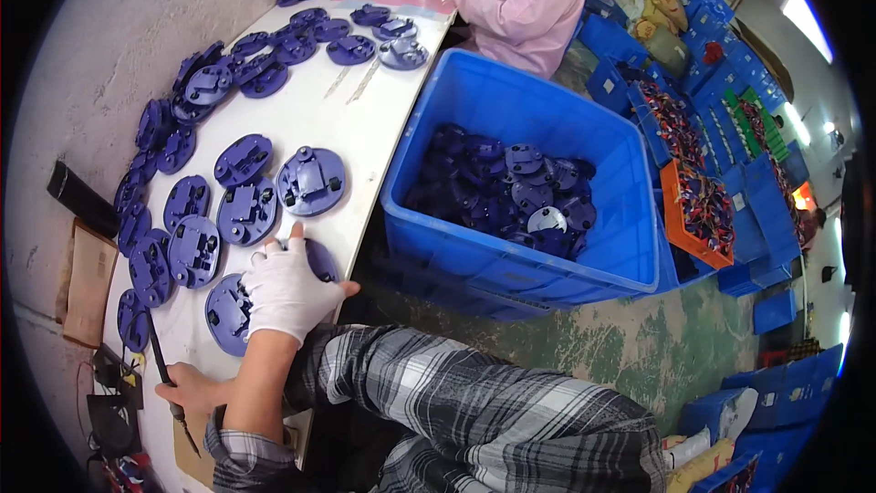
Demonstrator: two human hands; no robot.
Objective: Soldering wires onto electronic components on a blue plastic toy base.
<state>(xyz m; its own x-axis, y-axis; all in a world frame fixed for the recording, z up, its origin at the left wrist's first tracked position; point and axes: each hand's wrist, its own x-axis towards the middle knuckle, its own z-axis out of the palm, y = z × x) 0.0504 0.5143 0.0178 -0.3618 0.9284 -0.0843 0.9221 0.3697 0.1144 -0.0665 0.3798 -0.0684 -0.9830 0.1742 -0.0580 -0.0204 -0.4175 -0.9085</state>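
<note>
My left hand (290, 290), in a white glove with bare fingertips, lies palm down over the purple round parts on the white bench. Its thumb and forefinger are spread on either side of a partly hidden purple disc (321, 260). Another purple disc (228, 315) shows beside the glove; whether the hand touches it I cannot tell. My bare right hand (193, 390) reaches across beneath the left forearm, closed around a slim black screwdriver (159, 347) with a thin tip. Several similar discs with small black fittings, such as this one (310, 181), lie just beyond the glove.
More purple discs (208, 84) line the wall side of the white bench (319, 119). A large blue bin (520, 265) holding dark purple parts stands right of the bench. Farther off, a person in pink (529, 5) works at the bench. Stacked blue crates and an orange crate (689, 219) fill the right.
</note>
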